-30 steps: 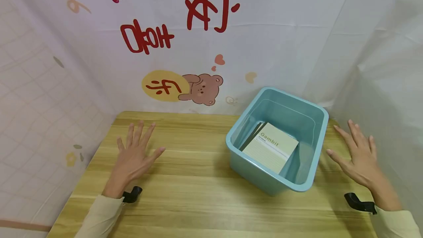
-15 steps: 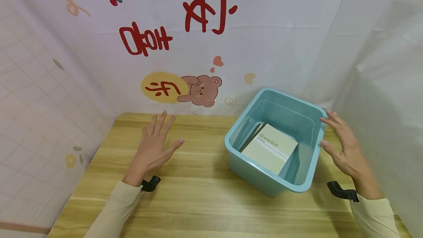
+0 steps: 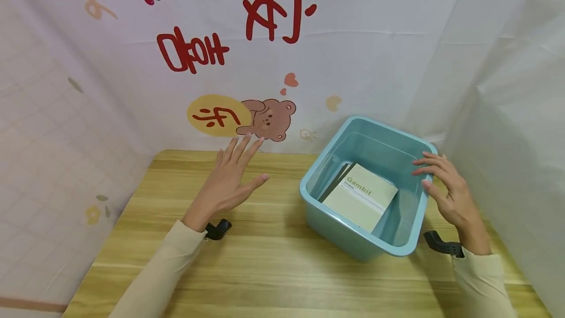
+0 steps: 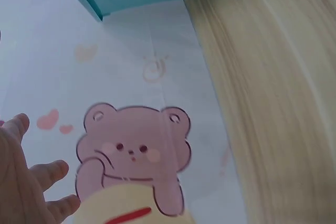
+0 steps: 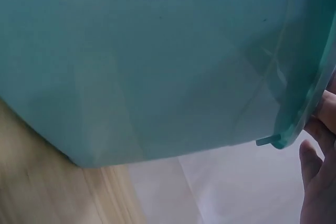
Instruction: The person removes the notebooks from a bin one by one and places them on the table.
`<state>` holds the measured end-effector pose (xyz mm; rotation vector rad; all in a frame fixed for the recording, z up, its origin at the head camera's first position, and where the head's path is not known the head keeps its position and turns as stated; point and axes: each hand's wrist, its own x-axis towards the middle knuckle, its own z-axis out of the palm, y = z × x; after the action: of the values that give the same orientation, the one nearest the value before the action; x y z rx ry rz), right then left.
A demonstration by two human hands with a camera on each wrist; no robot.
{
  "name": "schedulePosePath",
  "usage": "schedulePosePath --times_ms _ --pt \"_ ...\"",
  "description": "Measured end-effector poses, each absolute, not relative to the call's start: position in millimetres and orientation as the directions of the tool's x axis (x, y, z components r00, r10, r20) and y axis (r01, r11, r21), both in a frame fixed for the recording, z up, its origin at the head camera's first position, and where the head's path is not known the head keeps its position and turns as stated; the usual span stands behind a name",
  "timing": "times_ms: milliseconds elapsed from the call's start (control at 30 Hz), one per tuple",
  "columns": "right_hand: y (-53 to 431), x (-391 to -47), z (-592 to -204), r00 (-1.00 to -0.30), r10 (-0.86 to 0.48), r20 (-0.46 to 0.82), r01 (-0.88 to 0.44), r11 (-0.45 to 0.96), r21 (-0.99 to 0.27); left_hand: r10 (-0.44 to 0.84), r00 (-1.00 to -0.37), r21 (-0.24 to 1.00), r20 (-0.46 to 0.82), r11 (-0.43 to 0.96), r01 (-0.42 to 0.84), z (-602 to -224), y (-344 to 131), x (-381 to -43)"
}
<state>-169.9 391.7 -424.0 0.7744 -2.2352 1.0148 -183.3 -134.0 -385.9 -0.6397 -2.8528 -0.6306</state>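
Note:
A light blue plastic bin (image 3: 337,234) stands on the right of the wooden table, holding several notebooks. On top lies a pale notebook (image 3: 362,199) marked "Gambit", with dark edges of others showing beside it. My right hand (image 3: 452,195) is at the bin's right rim, its fingers reaching over the edge and its thumb beside it. In the right wrist view, fingers (image 5: 326,109) lie right at the rim, and the bin's outer wall (image 5: 157,66) fills most of the picture. My left hand (image 3: 231,183) holds nothing, fingers spread, over the table left of the bin.
The wooden table (image 3: 265,259) reaches back to a white printed cloth (image 3: 375,63) with a bear and red characters. Cloth sides rise at the left (image 3: 44,161) and right (image 3: 516,161). The bin's back corner is close to the cloth.
My left hand has moved right and forward across the table. My right hand has moved left from beside the bin, bringing its fingers over the right rim. The bin stays put.

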Motion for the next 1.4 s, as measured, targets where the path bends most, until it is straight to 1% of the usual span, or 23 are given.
schedulePosePath --times_ms 167,300,600,800,1067,1200,1400 --pt "385.9 -174.3 -425.7 -0.643 -0.261 0.720 -0.730 0.494 -0.473 0.412 -0.880 0.351 0.236 0.808 0.473 -378.3 -121.4 -189.1" --pt "386.1 -177.4 -428.0 -0.618 -0.264 0.740 -0.757 0.451 -0.472 0.447 -0.861 0.368 0.243 0.779 0.509 -372.0 -112.1 -192.6" --pt "387.1 -181.9 -427.0 -0.625 -0.294 0.723 -0.761 0.435 -0.481 0.512 -0.820 0.350 0.254 0.742 0.572 -355.2 -94.7 -197.0" --pt "389.5 -179.3 -423.3 -0.655 -0.306 0.691 -0.740 0.446 -0.503 0.544 -0.804 0.372 0.240 0.714 0.594 -342.9 -82.5 -197.3" --pt "396.1 -178.9 -412.9 -0.666 -0.402 0.629 -0.742 0.440 -0.505 0.591 -0.768 0.367 0.247 0.677 0.639 -326.5 -64.7 -199.6" --pt "399.4 -178.8 -406.5 -0.685 -0.428 0.590 -0.726 0.466 -0.505 0.625 -0.748 0.355 0.223 0.662 0.660 -318.0 -54.1 -200.3" --pt "402.2 -182.2 -399.9 -0.684 -0.476 0.553 -0.729 0.474 -0.494 0.658 -0.733 0.378 0.172 0.643 0.666 -305.3 -36.0 -200.4"
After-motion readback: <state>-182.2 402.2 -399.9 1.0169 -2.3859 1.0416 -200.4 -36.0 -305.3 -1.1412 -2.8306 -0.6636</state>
